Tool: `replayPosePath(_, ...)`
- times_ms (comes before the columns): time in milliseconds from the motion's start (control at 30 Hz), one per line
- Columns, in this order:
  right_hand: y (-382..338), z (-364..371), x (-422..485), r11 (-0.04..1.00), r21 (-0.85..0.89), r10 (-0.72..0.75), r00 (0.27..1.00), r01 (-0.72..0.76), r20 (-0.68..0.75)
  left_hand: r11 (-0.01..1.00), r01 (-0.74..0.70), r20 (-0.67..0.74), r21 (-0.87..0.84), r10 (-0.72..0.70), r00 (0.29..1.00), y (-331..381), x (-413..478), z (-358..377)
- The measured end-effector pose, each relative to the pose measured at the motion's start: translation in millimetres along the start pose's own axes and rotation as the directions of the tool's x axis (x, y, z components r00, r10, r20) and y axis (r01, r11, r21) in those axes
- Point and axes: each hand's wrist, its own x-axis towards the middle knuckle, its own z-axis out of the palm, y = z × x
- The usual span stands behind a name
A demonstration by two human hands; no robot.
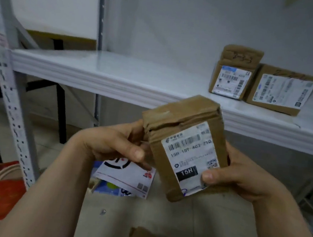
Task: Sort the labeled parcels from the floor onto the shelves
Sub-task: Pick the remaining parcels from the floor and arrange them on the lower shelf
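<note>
- Left hand (pixel 118 143) curls against the left edge of a taped brown parcel (pixel 182 146).
- Right hand (pixel 240 178) grips its lower right corner, thumb on the shipping label (pixel 191 157).
- The parcel sits between both hands, below the white shelf (pixel 118 69).

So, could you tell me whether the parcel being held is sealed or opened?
Sealed: brown tape wraps the held parcel all over, no flap lifted.

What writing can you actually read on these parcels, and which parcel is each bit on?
"15H", white on a black box: label of the held parcel.
"15H 159 A03 210": same label, under the barcode.
Handwriting, perhaps "2-3-3", unsure: top of the left shelf parcel.
Handwriting and label on the right shelf parcel: too blurred.
Floor envelope: logo only, unreadable.
</note>
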Motion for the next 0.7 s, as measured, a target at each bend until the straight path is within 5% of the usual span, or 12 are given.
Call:
replayPosePath(133, -43, 30, 31, 0.986, 0.056, -0.162, 0.986, 0.16, 0.026, 0.957, -0.195, -0.244, 0.214, 0.246, 0.938, 45, -21, 8)
replayPosePath(300, -106, 55, 91, 0.943, 0.037, -0.324, 0.936, 0.331, -0.137, 0.893, -0.398, -0.626, 0.21, 0.435, 0.647, 85, -31, -2)
replayPosePath(433, -135, 78, 157, 0.947, -0.021, -0.31, 0.893, 0.321, -0.328, 0.881, -0.264, -0.75, 0.393, 0.474, 0.462, 112, -27, -30)
replayPosePath(567, -140, 89, 215, 0.958, -0.075, -0.285, 0.884, 0.277, -0.37, 0.877, -0.194, -0.809, 0.439, 0.48, 0.338, 126, -33, -68)
replayPosePath(700, -140, 95, 256, 0.909, -0.405, -0.279, 0.866, 0.099, -0.415, 0.884, 0.023, -0.859, 0.467, 0.447, 0.247, 132, -51, -112)
